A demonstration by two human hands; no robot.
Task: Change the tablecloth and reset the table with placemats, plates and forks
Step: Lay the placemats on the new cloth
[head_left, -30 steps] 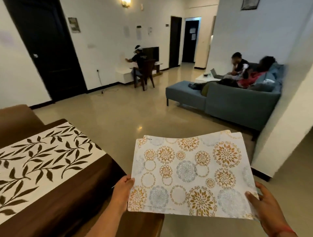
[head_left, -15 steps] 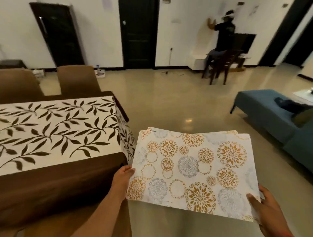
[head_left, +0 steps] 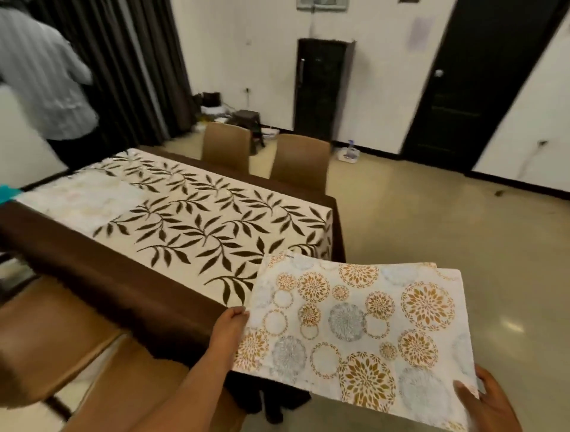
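I see white placemats point(head_left: 354, 323) printed with gold and grey-blue floral circles, a cream tablecloth point(head_left: 191, 222) with dark brown leaves and brown border, and tan chairs point(head_left: 300, 158) far.

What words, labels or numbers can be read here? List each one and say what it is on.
Nothing can be read.
Small dark print at the top left corner of the placemats, held by the left hand and right hand: too small and blurred.
Pale sheet on the black door: blurred, no text legible.
Framed picture on the wall, cut off at the top: unreadable.
Tablecloth: leaf pattern only, no writing.
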